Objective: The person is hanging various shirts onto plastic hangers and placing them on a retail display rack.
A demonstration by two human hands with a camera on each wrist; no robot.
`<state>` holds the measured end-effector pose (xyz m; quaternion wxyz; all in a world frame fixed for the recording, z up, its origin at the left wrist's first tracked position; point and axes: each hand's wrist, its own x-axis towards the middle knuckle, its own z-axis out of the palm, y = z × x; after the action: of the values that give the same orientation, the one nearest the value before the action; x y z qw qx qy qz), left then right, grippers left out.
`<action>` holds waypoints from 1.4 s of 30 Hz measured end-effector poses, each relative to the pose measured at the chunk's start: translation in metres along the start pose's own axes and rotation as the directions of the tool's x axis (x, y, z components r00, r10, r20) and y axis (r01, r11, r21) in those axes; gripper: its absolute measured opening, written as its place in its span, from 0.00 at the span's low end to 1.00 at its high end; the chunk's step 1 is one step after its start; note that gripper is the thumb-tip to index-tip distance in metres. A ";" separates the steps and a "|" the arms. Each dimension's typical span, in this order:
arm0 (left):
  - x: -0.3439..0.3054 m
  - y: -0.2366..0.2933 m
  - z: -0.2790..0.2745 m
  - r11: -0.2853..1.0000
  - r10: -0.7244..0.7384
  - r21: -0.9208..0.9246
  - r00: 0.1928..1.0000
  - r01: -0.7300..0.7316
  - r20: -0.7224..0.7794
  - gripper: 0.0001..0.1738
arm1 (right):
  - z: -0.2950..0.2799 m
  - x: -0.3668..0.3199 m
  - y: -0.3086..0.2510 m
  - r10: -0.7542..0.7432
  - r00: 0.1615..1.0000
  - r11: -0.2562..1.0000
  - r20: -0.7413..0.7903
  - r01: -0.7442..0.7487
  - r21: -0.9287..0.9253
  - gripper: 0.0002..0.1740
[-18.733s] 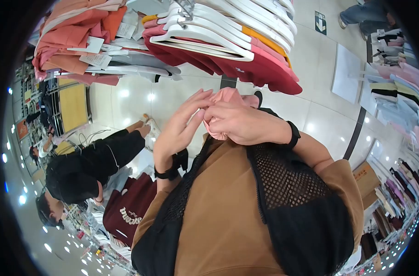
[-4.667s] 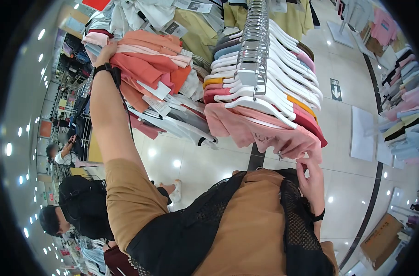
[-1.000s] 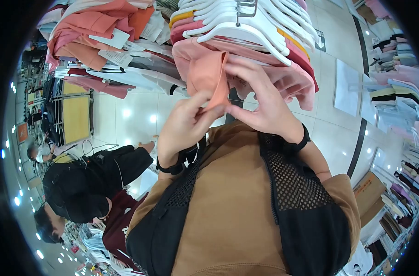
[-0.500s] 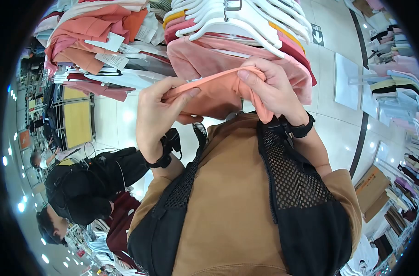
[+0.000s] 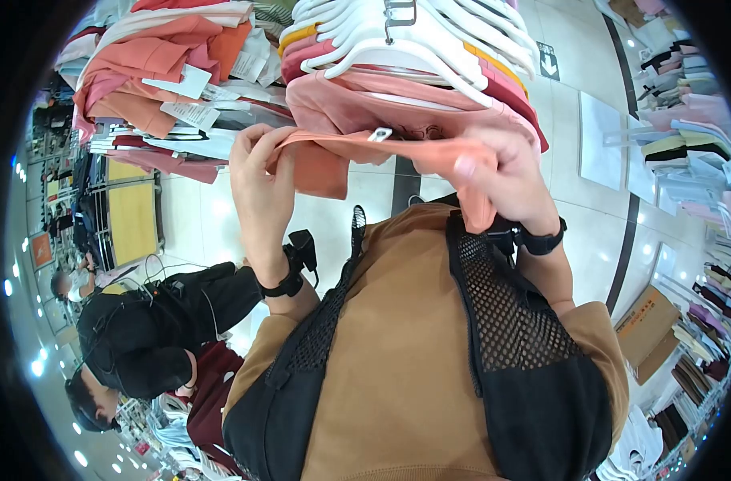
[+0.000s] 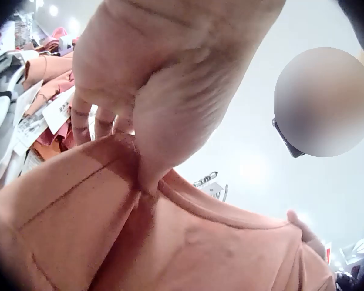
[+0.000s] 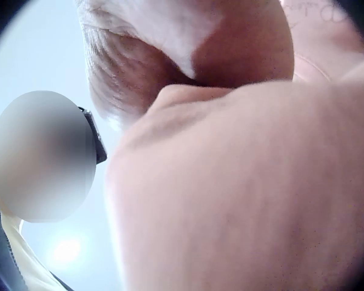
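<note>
A coral garment point(image 5: 321, 172) is stretched between my two hands in front of my chest, its edge nearly level. My left hand point(image 5: 261, 176) pinches one end of that edge; in the left wrist view the thumb presses into the fabric point(image 6: 230, 254). At the other end my right hand point(image 5: 514, 172), slightly blurred, grips the bunched cloth with the thumb on top. A small white label point(image 5: 379, 135) shows at the middle of the edge. The right wrist view is mostly filled by the near cloth point(image 7: 249, 188), which hides the right fingers.
Just beyond the hands, a pink top point(image 5: 325, 104) hangs on a white hanger point(image 5: 381, 50), first of a packed row. Coral clothes with paper tags point(image 5: 190, 115) fill the rack at left. A person in black point(image 5: 133, 329) stands at lower left. A cardboard box point(image 5: 647, 329) is at right.
The hands have moved apart, pulling the bunched coral garment out into a stretched edge. Much earlier, the left hand was reaching into the coral clothes on the left rack.
</note>
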<state>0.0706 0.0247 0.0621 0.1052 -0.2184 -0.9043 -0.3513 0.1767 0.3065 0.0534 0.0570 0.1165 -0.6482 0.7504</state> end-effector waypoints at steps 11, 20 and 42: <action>-0.014 0.015 0.034 0.401 0.266 -0.916 0.958 -0.010 0.106 0.07 | 0.043 0.030 0.022 -0.300 0.943 0.891 0.146 0.331 -0.312 0.24; 0.004 0.025 0.024 0.707 0.585 -0.558 0.803 -0.434 0.117 0.14 | 0.054 0.038 0.039 0.168 0.928 0.948 0.333 -0.060 -0.313 0.24; -0.027 -0.037 0.036 0.861 -0.381 -0.323 0.919 0.394 0.106 0.16 | 0.031 -0.014 0.045 -0.557 0.808 0.647 -0.191 0.278 -0.710 0.17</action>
<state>0.0756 0.0162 0.0045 -0.0238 -0.0539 -0.8577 -0.5107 0.1828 0.2696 0.0109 0.3978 0.0858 -0.7955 0.4490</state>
